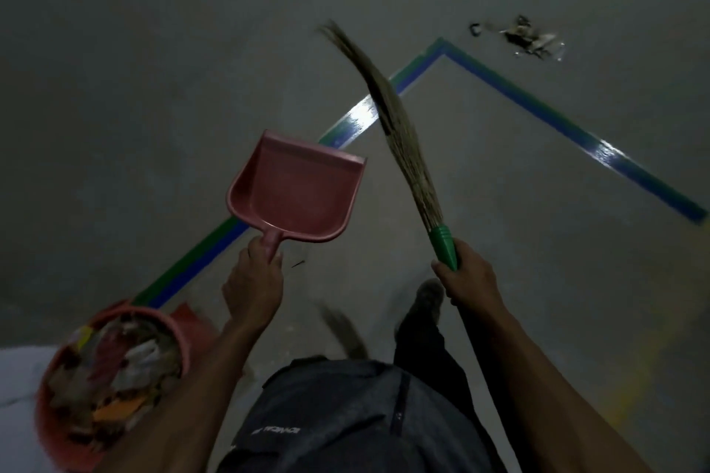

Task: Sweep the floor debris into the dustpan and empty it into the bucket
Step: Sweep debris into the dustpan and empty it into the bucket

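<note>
My left hand [255,282] grips the handle of a pink dustpan [296,192], which is held in the air with an empty scoop facing up. In my right hand [470,276] is the green handle of a grass broom [399,131], its bristles raised and pointing up and to the left. A small pile of debris [528,36] lies on the grey floor at the upper right, well beyond the broom tip. At the lower left stands an orange bucket [50,430] filled with scraps of litter.
Blue and green floor tape [576,131] forms a corner across the floor between me and the debris. My dark trouser leg and shoe [428,303] step forward below the broom. A white surface [15,396] shows at the left edge beside the bucket.
</note>
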A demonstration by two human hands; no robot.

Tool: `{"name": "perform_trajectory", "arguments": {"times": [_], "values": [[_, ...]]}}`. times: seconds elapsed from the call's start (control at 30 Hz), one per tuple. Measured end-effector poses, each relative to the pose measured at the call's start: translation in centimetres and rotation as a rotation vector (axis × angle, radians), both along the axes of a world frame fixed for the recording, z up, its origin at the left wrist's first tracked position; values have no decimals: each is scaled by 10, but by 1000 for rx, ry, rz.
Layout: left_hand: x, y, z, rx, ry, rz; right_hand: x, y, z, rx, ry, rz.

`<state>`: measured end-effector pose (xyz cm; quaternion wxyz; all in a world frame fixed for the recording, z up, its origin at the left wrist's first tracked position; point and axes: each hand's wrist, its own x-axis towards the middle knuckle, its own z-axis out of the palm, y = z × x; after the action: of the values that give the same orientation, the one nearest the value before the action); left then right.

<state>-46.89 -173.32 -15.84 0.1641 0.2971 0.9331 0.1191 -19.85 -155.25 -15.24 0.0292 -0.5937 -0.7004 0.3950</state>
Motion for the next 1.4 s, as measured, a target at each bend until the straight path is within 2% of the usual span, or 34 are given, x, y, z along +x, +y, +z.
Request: {"name": "perform_trajectory", "arguments": {"times": [0.17, 0.33, 0.63, 0.93, 1.17, 1.4], "values": [[39, 135, -6, 65, 18, -18, 52, 115, -8, 30, 21, -117], [82, 266, 8, 101, 41, -44, 104, 223, 10, 0, 60, -187], [131, 465, 22, 142, 41, -191, 167, 381, 23, -30, 49, -308], [154, 696, -15, 137, 14, -255, 195, 592, 3, -42, 18, -399], [165, 868, 2, 137, 14, -292, 209, 741, 19, -30, 8, -402], [194, 997, -2, 123, 47, -280, 238, 876, 7, -31, 21, -404]]}}
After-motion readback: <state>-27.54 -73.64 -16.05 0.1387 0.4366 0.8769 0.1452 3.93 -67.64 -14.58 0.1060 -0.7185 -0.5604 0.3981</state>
